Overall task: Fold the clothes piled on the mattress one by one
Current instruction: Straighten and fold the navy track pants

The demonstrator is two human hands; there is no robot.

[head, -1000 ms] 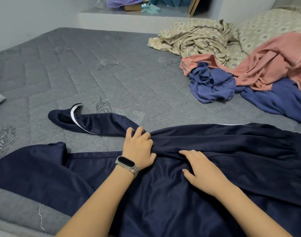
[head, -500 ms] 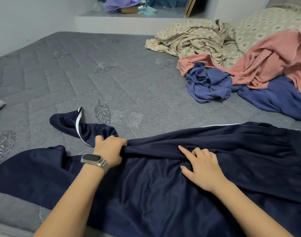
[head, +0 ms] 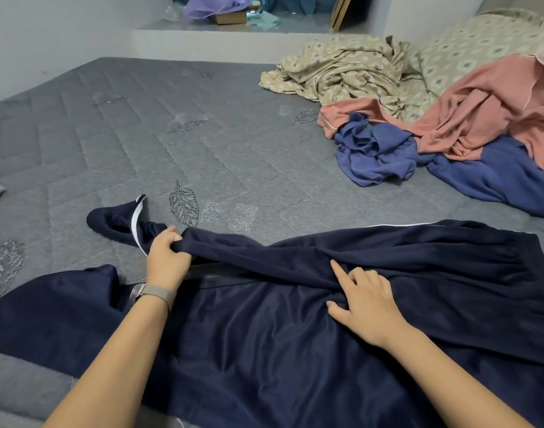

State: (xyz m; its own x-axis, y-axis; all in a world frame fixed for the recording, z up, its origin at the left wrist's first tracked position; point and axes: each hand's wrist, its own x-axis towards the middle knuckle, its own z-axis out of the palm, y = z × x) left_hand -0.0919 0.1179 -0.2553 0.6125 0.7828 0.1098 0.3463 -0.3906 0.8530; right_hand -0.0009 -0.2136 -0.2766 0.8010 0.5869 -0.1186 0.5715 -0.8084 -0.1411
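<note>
A navy garment (head: 264, 350) lies spread across the near mattress (head: 171, 134). The left hand (head: 167, 257) grips its sleeve; the right hand (head: 365, 310) rests on the cloth, forefinger straight. Far right lie blue (head: 375, 156), pink (head: 496, 118) and beige clothes (head: 341, 69).

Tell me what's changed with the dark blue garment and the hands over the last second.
The left hand, gripping the navy garment's upper leg, slid left along it toward the cuff, pulling it straighter. The right hand stayed pressing the middle of the garment. The pile of clothes at the far right is unchanged.
</note>
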